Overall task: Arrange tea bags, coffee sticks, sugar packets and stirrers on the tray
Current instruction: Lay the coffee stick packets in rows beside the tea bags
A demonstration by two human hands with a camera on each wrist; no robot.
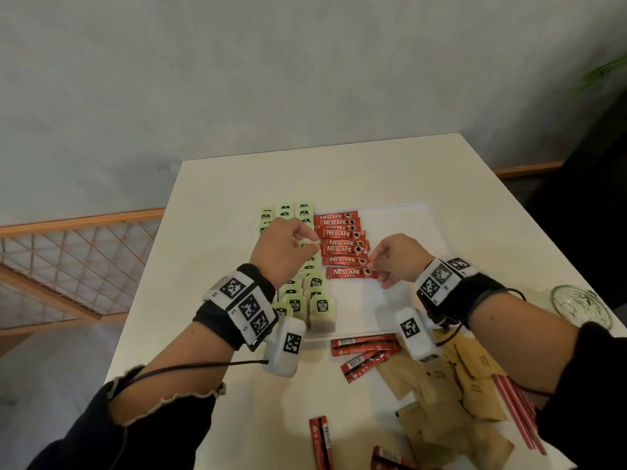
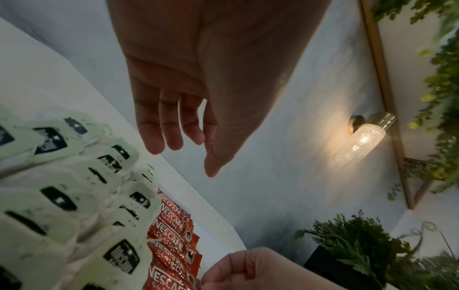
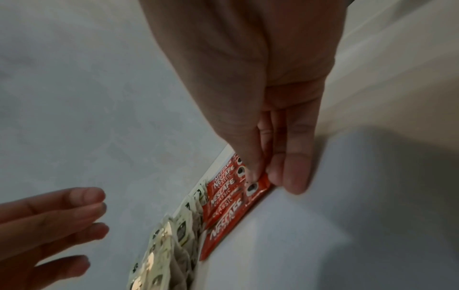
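Note:
A white tray (image 1: 403, 225) holds columns of green tea bags (image 1: 320, 305) on its left and one column of red coffee sticks (image 1: 339, 234) beside them. My right hand (image 1: 375, 268) pinches the right end of a coffee stick (image 1: 349, 273) at the near end of that column; in the right wrist view thumb and fingers (image 3: 295, 176) close on the coffee stick's end (image 3: 261, 186). My left hand (image 1: 305, 242) hovers over the tea bags by the sticks' left ends. Its fingers (image 2: 171, 127) hang relaxed and hold nothing.
Loose coffee sticks (image 1: 366, 347), brown sugar packets (image 1: 441, 395) and red stirrers (image 1: 519, 412) lie on the white table near me, off the tray. More coffee sticks (image 1: 320, 442) lie at the front edge. A glass dish (image 1: 580, 303) stands at the right.

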